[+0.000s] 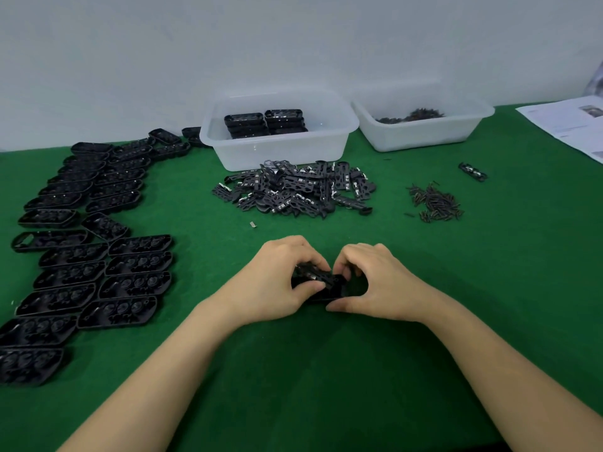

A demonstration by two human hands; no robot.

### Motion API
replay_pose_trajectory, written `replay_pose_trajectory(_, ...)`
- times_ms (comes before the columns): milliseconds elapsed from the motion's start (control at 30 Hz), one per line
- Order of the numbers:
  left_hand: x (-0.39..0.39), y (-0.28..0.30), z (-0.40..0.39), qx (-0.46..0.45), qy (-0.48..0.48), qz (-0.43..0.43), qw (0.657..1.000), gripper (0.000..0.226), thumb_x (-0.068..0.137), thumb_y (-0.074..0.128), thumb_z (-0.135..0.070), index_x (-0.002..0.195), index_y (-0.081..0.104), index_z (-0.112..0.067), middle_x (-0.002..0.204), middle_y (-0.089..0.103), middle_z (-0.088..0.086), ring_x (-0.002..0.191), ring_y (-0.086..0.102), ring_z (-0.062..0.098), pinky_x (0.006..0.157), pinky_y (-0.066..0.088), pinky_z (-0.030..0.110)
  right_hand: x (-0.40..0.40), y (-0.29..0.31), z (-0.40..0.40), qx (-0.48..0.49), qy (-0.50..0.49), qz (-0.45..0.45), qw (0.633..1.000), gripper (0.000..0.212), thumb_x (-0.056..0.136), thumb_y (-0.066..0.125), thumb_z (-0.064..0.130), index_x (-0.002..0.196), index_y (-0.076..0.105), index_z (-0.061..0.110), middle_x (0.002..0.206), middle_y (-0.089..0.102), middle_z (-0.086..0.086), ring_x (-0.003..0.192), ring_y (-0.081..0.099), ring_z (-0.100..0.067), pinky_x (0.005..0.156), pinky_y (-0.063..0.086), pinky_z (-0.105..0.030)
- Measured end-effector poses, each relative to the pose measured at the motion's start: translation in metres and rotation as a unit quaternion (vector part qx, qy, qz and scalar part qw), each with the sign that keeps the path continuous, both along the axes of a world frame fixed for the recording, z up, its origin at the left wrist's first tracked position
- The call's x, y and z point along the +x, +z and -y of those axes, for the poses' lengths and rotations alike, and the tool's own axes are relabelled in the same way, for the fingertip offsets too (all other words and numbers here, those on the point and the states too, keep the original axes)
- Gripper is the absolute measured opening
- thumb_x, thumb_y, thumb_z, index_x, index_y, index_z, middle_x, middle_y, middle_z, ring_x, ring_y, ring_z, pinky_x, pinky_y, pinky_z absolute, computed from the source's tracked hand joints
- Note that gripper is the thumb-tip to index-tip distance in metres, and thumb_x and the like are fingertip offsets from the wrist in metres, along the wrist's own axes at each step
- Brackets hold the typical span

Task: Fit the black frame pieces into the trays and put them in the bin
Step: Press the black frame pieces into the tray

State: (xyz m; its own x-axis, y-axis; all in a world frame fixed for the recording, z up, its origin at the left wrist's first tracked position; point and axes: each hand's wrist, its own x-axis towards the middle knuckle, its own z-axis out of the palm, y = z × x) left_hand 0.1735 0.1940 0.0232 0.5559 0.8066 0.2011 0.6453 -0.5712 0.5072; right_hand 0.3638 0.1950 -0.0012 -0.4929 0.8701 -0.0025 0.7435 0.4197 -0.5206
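A black tray with a black frame piece (321, 283) on top of it rests on the green table at centre. My left hand (277, 278) grips its left end and my right hand (378, 282) its right end, fingers pressing on it; most of it is hidden by my fingers. A heap of loose black frame pieces (293, 189) lies beyond my hands. Rows of empty black trays (94, 256) cover the left side. A translucent white bin (277, 128) at the back holds stacked black trays (266, 123).
A second white bin (421, 125) at the back right holds small dark parts. A pile of small dark pins (434, 202) lies right of the heap, with a single black piece (472, 171) farther back. Printed paper (567, 125) lies at the far right. A small metal clip (253, 225) sits loose.
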Motion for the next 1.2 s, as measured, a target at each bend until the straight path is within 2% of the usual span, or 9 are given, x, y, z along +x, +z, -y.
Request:
replay_pose_trajectory(133, 0.005, 0.01, -0.001, -0.004, 0.011, -0.059, 0.998, 0.02, 0.077, 0.072, -0.022, 0.096, 0.069, -0.02, 0.091, 0.061, -0.007, 0.087, 0.056, 0.011, 0.084, 0.046, 0.031, 0.0, -0.002, 0.0, 0.003, -0.008, -0.004, 1.0, 0.04, 0.062, 0.07, 0.059, 0.074, 0.036, 0.042, 0.078, 0.046, 0.017, 0.078, 0.039, 0.007, 0.073, 0.025, -0.024)
replay_pose_trajectory(433, 0.017, 0.027, -0.008, 0.013, -0.017, -0.197, 0.98, 0.026, 0.08, 0.069, -0.024, 0.105, 0.064, -0.027, 0.1, 0.054, -0.007, 0.102, 0.051, 0.014, 0.091, 0.039, 0.034, 0.0, -0.004, -0.001, 0.031, 0.002, -0.03, 0.999, 0.044, 0.064, 0.074, 0.053, 0.071, 0.033, 0.039, 0.072, 0.043, 0.018, 0.071, 0.039, 0.004, 0.075, 0.031, -0.029)
replay_pose_trajectory(567, 0.019, 0.029, -0.009, 0.014, -0.016, -0.226, 0.974, 0.025, 0.081, 0.068, -0.029, 0.106, 0.063, -0.027, 0.102, 0.055, -0.007, 0.102, 0.051, 0.016, 0.091, 0.04, 0.034, -0.001, -0.004, 0.0, 0.038, 0.0, -0.026, 0.999, 0.043, 0.064, 0.073, 0.055, 0.071, 0.032, 0.041, 0.072, 0.042, 0.019, 0.07, 0.038, 0.006, 0.072, 0.028, -0.027)
replay_pose_trajectory(667, 0.016, 0.024, -0.006, 0.017, 0.019, -0.199, 0.98, 0.023, 0.08, 0.068, -0.034, 0.102, 0.065, -0.031, 0.102, 0.063, -0.009, 0.101, 0.055, 0.015, 0.09, 0.041, 0.036, -0.002, -0.004, 0.0, 0.031, -0.006, -0.028, 0.999, 0.04, 0.064, 0.071, 0.056, 0.074, 0.037, 0.039, 0.074, 0.044, 0.018, 0.072, 0.039, 0.006, 0.074, 0.029, -0.027)
replay_pose_trajectory(800, 0.004, 0.006, 0.011, -0.025, 0.119, -0.04, 0.992, 0.02, 0.073, 0.075, -0.035, 0.092, 0.07, -0.036, 0.091, 0.07, -0.015, 0.092, 0.062, 0.009, 0.089, 0.044, 0.032, -0.002, -0.004, -0.001, 0.018, -0.014, -0.021, 1.0, 0.038, 0.064, 0.068, 0.059, 0.079, 0.042, 0.035, 0.078, 0.046, 0.018, 0.077, 0.041, 0.004, 0.078, 0.03, -0.026)
replay_pose_trajectory(900, -0.002, -0.011, 0.023, -0.022, 0.147, 0.045, 0.988, 0.024, 0.068, 0.08, -0.031, 0.091, 0.071, -0.035, 0.085, 0.07, -0.02, 0.082, 0.063, -0.001, 0.082, 0.045, 0.019, -0.003, -0.005, 0.0, 0.013, -0.016, -0.019, 1.0, 0.037, 0.065, 0.068, 0.057, 0.079, 0.041, 0.036, 0.078, 0.046, 0.018, 0.077, 0.041, 0.004, 0.079, 0.03, -0.026)
replay_pose_trajectory(1033, -0.015, -0.021, 0.026, 0.007, 0.13, 0.068, 0.989, 0.041, 0.063, 0.084, -0.031, 0.101, 0.071, -0.027, 0.102, 0.069, -0.015, 0.095, 0.059, -0.006, 0.087, 0.032, -0.001, -0.003, -0.005, 0.001, 0.014, -0.013, -0.018, 1.0, 0.036, 0.067, 0.069, 0.054, 0.081, 0.042, 0.035, 0.079, 0.046, 0.018, 0.076, 0.04, 0.005, 0.074, 0.028, -0.026)
replay_pose_trajectory(1100, -0.027, -0.023, 0.028, 0.055, 0.121, 0.06, 0.989, 0.037, 0.065, 0.081, -0.037, 0.098, 0.071, -0.026, 0.104, 0.067, -0.015, 0.098, 0.058, -0.005, 0.092, 0.034, 0.009, -0.003, -0.005, 0.001, 0.012, -0.014, -0.019, 1.0, 0.037, 0.067, 0.069, 0.055, 0.082, 0.042, 0.035, 0.079, 0.046, 0.018, 0.076, 0.04, 0.005, 0.073, 0.027, -0.025)
replay_pose_trajectory(1200, -0.042, -0.026, 0.032, 0.135, 0.113, 0.003, 0.984, 0.028, 0.076, 0.062, -0.051, 0.093, 0.072, -0.03, 0.101, 0.065, -0.016, 0.094, 0.058, 0.004, 0.083, 0.035, 0.03, -0.003, -0.004, 0.001, 0.007, -0.012, -0.017, 1.0, 0.036, 0.067, 0.068, 0.056, 0.081, 0.041, 0.036, 0.079, 0.046, 0.018, 0.076, 0.04, 0.005, 0.074, 0.026, -0.024)
